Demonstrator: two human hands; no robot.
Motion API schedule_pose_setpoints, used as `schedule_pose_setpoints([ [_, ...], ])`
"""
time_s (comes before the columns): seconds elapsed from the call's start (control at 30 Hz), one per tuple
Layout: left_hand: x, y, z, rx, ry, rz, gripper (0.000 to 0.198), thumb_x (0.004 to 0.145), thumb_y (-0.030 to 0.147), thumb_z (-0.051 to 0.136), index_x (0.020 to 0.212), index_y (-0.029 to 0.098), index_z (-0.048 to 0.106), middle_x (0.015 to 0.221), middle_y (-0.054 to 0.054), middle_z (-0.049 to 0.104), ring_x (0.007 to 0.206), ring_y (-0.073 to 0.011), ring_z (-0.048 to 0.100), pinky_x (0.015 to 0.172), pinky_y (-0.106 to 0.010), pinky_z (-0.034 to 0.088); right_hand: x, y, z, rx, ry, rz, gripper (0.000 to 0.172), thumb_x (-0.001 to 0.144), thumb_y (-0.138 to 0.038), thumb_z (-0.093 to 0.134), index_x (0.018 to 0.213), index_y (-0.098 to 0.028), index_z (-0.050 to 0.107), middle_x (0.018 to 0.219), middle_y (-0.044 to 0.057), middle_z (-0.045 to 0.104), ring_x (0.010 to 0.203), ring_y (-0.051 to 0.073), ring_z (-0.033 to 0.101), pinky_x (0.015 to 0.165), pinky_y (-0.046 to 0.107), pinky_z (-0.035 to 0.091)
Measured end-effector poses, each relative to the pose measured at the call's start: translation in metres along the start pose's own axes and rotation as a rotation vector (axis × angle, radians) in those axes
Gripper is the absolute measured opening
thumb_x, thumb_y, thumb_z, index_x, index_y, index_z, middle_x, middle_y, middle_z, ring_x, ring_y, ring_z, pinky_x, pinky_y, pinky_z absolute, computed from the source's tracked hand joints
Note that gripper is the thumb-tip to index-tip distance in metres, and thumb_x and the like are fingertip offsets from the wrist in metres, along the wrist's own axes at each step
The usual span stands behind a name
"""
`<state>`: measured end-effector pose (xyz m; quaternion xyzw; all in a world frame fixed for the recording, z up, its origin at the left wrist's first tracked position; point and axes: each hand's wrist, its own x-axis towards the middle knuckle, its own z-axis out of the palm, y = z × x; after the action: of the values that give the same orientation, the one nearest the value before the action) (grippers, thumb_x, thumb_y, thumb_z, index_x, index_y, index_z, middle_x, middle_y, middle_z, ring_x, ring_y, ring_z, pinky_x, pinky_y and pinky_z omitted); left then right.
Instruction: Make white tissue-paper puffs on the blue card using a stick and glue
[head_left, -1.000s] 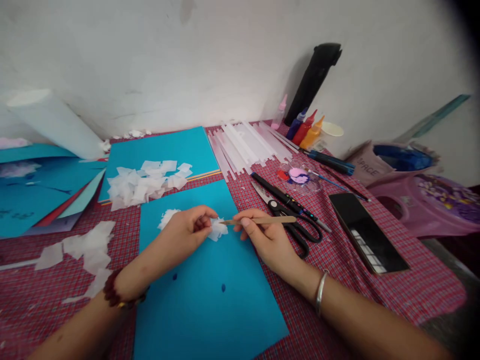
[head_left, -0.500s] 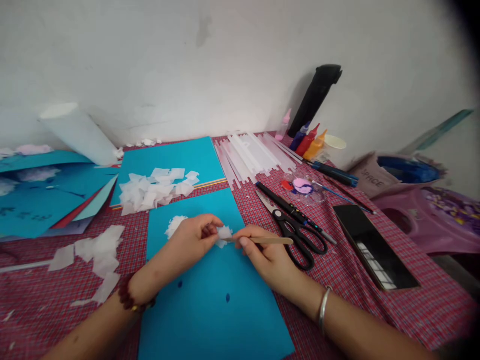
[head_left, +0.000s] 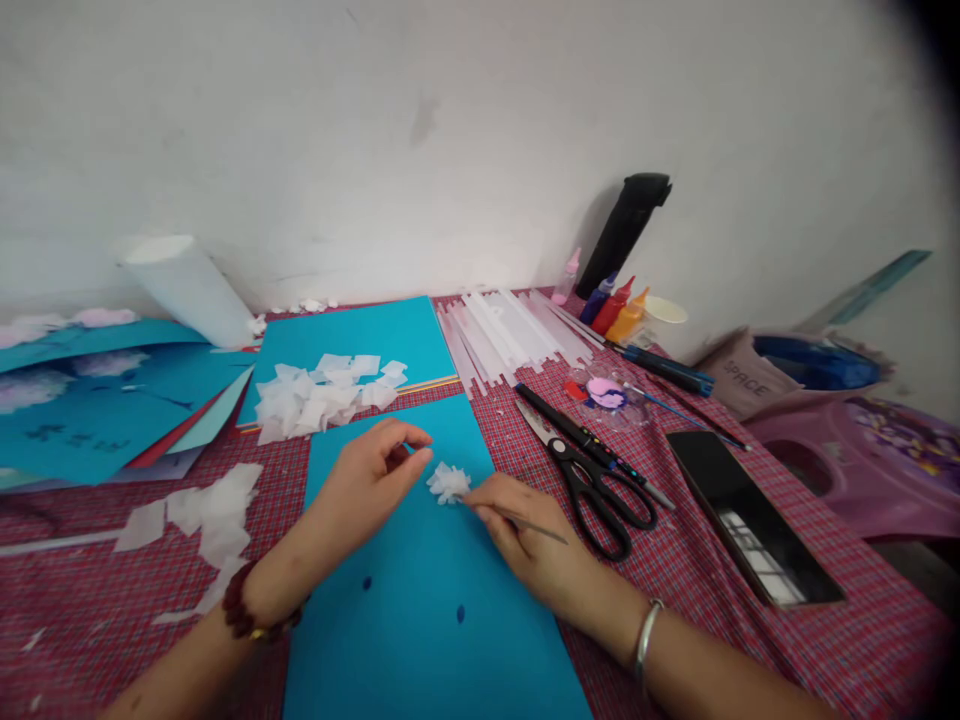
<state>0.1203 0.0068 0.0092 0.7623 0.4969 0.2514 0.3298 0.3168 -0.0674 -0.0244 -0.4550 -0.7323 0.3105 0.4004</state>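
Observation:
My right hand [head_left: 529,535] is closed around a flat wooden craft stick [head_left: 536,525], now turned nearly edge-on. The stick's far end is at a ruffled white tissue-paper cluster [head_left: 449,484] on a blue sheet [head_left: 420,640]. Just left of that cluster hovers my left hand [head_left: 375,475], its fingers curved, thumb and forefinger apart with nothing between them. It covers the spot where another white cluster lay. Two dark blue dots mark the lower part of the sheet. Cut white tissue squares [head_left: 322,395] are heaped on a second blue sheet [head_left: 367,330] behind.
Black-handled scissors [head_left: 592,480], a dark pen [head_left: 577,425] and a phone [head_left: 754,520] lie to the right. Behind are paint bottles [head_left: 615,305], a paint palette [head_left: 606,395] and white paper strips [head_left: 517,335]. Folded blue cards [head_left: 97,400] and loose tissue [head_left: 217,510] lie left.
My left hand has drawn back leftward, off the tissue cluster. The craft stick has turned from flat to nearly edge-on and tipped downward at its near end. The view has tilted slightly up.

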Motion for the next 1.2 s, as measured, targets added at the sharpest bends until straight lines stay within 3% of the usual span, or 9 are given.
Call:
schedule_pose_setpoints([
  [0.1,-0.007,0.002,-0.013,-0.030,-0.028,-0.022,0.021,0.084,0.035,0.052,0.091,0.018,0.061,0.066,0.002,0.056,0.059,-0.0127,0.050,0.053,-0.023,0.040,0.000,0.005,0.003,0.069,0.075,0.058,0.019,0.092,-0.021,0.048,0.093,-0.020,0.067,0.088,0.006,0.069,0.081,0.017,0.065,0.074,0.030,0.051],
  [0.23,-0.024,-0.006,-0.053,0.008,0.000,-0.105,0.023,0.081,0.038,0.055,0.087,0.017,0.062,0.064,0.002,0.054,0.057,-0.0118,0.048,0.051,-0.022,0.038,0.000,0.013,0.000,0.349,0.219,0.274,0.019,0.091,-0.031,0.050,0.086,-0.017,0.063,0.069,0.003,0.066,0.058,0.015,0.060,0.056,0.027,0.049],
  [0.37,-0.063,-0.029,-0.103,0.063,0.119,-0.208,0.023,0.080,0.037,0.055,0.078,0.015,0.061,0.065,0.001,0.056,0.059,-0.0113,0.050,0.054,-0.022,0.040,-0.001,0.020,-0.006,0.487,0.267,0.381,0.023,0.088,-0.037,0.055,0.084,-0.016,0.063,0.065,0.003,0.065,0.057,0.015,0.059,0.058,0.027,0.048],
  [0.47,-0.103,-0.049,-0.122,0.069,0.164,-0.293,0.022,0.080,0.036,0.053,0.075,0.015,0.059,0.063,0.002,0.055,0.057,-0.0107,0.049,0.054,-0.022,0.039,0.000,0.027,-0.006,0.464,0.227,0.405,0.024,0.086,-0.040,0.057,0.086,-0.018,0.064,0.067,0.004,0.067,0.060,0.017,0.060,0.060,0.029,0.048],
  [0.57,-0.134,-0.063,-0.119,0.143,0.149,-0.326,0.020,0.081,0.033,0.051,0.074,0.016,0.060,0.067,0.001,0.058,0.061,-0.0124,0.053,0.059,-0.024,0.043,0.000,0.028,-0.005,0.432,0.196,0.387,0.025,0.085,-0.043,0.057,0.084,-0.018,0.064,0.068,0.004,0.066,0.060,0.017,0.059,0.061,0.030,0.048],
  [0.67,-0.148,-0.071,-0.104,0.291,0.150,-0.342,0.018,0.080,0.030,0.051,0.074,0.017,0.062,0.070,-0.001,0.062,0.066,-0.0148,0.056,0.063,-0.026,0.044,-0.002,0.026,-0.005,0.385,0.186,0.364,0.026,0.085,-0.043,0.057,0.084,-0.018,0.064,0.067,0.004,0.066,0.061,0.018,0.059,0.061,0.030,0.048],
  [0.9,-0.136,-0.085,-0.076,0.343,0.201,-0.322,0.022,0.082,0.039,0.054,0.080,0.017,0.057,0.077,-0.003,0.059,0.067,-0.0165,0.054,0.063,-0.028,0.043,-0.004,0.024,-0.006,0.335,0.148,0.317,0.023,0.088,-0.041,0.054,0.087,-0.019,0.063,0.068,0.003,0.066,0.062,0.018,0.059,0.063,0.030,0.048],
  [1.2,-0.133,-0.078,-0.077,0.246,0.169,-0.329,0.021,0.078,0.029,0.050,0.061,0.018,0.046,0.066,0.002,0.046,0.061,-0.0139,0.045,0.060,-0.027,0.038,-0.006,0.012,-0.004,0.313,0.144,0.262,0.019,0.088,-0.037,0.055,0.087,-0.020,0.064,0.066,0.002,0.065,0.059,0.016,0.059,0.059,0.028,0.048],
])
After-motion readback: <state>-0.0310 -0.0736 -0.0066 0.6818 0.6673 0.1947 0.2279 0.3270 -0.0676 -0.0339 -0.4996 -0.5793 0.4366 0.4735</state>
